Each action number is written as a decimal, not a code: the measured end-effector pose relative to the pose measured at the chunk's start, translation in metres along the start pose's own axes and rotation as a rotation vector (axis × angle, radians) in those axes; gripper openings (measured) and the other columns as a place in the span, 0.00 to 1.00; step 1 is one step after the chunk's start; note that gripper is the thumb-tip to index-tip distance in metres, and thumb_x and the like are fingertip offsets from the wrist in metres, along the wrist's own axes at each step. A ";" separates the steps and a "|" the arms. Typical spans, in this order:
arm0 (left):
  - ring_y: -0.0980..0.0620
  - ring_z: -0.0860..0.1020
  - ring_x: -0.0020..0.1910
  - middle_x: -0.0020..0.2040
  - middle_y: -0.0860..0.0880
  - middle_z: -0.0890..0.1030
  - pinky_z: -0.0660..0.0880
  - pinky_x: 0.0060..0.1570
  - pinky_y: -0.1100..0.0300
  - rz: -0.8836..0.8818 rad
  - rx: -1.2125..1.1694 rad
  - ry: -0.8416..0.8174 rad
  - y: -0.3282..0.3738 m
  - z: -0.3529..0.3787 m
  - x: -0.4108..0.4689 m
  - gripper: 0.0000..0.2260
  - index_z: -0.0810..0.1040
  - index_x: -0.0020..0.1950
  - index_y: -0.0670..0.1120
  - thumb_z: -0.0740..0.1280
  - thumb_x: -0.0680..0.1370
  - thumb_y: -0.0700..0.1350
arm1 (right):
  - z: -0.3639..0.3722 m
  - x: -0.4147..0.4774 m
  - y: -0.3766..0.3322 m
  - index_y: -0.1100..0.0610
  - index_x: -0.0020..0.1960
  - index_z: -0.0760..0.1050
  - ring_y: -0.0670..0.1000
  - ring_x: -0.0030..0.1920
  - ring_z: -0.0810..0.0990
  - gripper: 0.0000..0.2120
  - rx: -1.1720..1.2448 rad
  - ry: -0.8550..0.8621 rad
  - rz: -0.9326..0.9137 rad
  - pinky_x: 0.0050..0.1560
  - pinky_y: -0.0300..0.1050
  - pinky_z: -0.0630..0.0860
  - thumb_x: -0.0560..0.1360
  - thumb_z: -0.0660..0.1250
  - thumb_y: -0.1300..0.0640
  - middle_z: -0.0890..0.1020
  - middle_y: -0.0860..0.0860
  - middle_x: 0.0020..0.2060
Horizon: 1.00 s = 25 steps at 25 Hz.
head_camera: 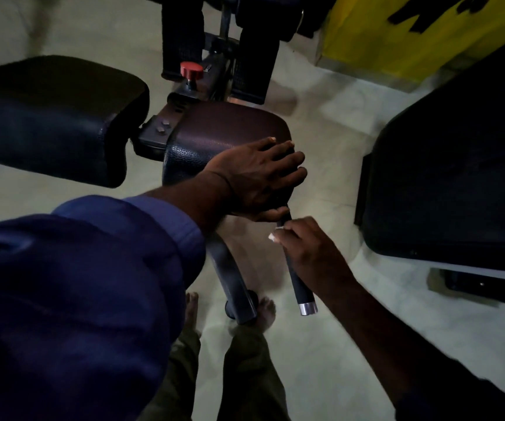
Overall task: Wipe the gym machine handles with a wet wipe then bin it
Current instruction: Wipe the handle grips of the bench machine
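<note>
On the seat pad (227, 129) the left hand (257, 177) lies flat, while the right hand (312, 253) grips the handle (301, 294) through a wet wipe (273, 237).

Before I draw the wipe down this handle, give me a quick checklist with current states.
1. Wet wipe in right hand: ok, white edge shows at the fingers.
2. Right hand wrapped round handle: ok.
3. Left hand bracing flat on seat pad: ok.
4. Handle free below the right hand, down to the silver end cap: ok.
5. Wipe damp enough: cannot tell.
6. Bin located: not ok, none in view.
</note>
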<state>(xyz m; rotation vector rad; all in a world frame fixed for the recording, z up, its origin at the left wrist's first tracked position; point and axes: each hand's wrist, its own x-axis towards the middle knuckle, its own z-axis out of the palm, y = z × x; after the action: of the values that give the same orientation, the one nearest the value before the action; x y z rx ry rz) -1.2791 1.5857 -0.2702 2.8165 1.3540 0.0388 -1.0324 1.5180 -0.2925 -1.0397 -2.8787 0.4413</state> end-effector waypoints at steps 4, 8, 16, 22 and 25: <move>0.34 0.69 0.72 0.73 0.37 0.70 0.68 0.69 0.40 0.071 -0.005 0.112 0.004 -0.006 -0.001 0.33 0.68 0.73 0.42 0.53 0.80 0.67 | -0.004 0.002 -0.013 0.59 0.61 0.80 0.56 0.56 0.75 0.16 -0.071 -0.084 0.081 0.49 0.50 0.79 0.74 0.66 0.65 0.78 0.55 0.55; 0.33 0.70 0.71 0.72 0.38 0.71 0.68 0.68 0.40 0.059 -0.013 0.071 0.002 -0.008 0.000 0.33 0.68 0.72 0.42 0.54 0.79 0.67 | -0.031 -0.068 -0.040 0.61 0.66 0.78 0.56 0.61 0.78 0.21 -0.030 -0.160 0.034 0.57 0.49 0.81 0.76 0.58 0.64 0.79 0.56 0.59; 0.33 0.69 0.71 0.72 0.36 0.71 0.68 0.68 0.40 0.060 0.029 0.060 0.002 -0.007 0.002 0.34 0.68 0.73 0.41 0.54 0.80 0.67 | -0.013 0.022 0.009 0.60 0.67 0.79 0.59 0.60 0.79 0.16 -0.005 -0.074 0.016 0.60 0.53 0.79 0.82 0.63 0.61 0.81 0.57 0.59; 0.32 0.70 0.72 0.71 0.36 0.72 0.68 0.68 0.39 0.057 0.024 0.020 0.002 -0.013 0.001 0.33 0.68 0.73 0.41 0.54 0.80 0.66 | -0.039 -0.097 -0.052 0.52 0.74 0.73 0.48 0.62 0.77 0.22 0.060 -0.169 0.136 0.55 0.41 0.80 0.83 0.55 0.60 0.77 0.48 0.61; 0.32 0.69 0.72 0.72 0.36 0.71 0.67 0.68 0.40 0.055 0.026 0.031 0.002 -0.012 0.002 0.33 0.68 0.73 0.41 0.53 0.80 0.66 | -0.040 -0.089 -0.044 0.54 0.71 0.76 0.49 0.59 0.79 0.20 0.026 -0.187 0.119 0.52 0.41 0.81 0.84 0.52 0.58 0.78 0.51 0.60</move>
<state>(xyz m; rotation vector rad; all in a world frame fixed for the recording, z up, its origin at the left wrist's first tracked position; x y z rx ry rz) -1.2763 1.5856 -0.2585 2.8864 1.2915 0.0654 -0.9855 1.4398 -0.2371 -1.2327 -2.9711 0.6131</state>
